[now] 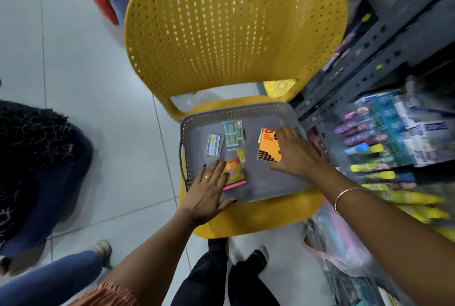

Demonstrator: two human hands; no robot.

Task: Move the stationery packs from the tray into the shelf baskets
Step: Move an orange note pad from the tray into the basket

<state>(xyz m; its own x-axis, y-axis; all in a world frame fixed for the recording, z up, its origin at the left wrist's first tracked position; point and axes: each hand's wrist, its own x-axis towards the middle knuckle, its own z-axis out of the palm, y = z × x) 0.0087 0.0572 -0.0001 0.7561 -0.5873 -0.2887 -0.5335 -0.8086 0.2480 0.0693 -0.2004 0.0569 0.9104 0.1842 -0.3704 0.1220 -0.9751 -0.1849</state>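
Orange pack (269, 145) label unreadable, right hand (294, 151) touching

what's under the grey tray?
The grey tray sits on the seat of a yellow chair; seat edge shows around its front. The seat beneath the tray is covered, so anything between them can't be seen.

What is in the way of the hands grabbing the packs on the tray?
Nothing visible. The right hand already rests on the orange pack, and the left hand lies on the colourful pack. The blue packs and the white pack lie uncovered on the grey tray.
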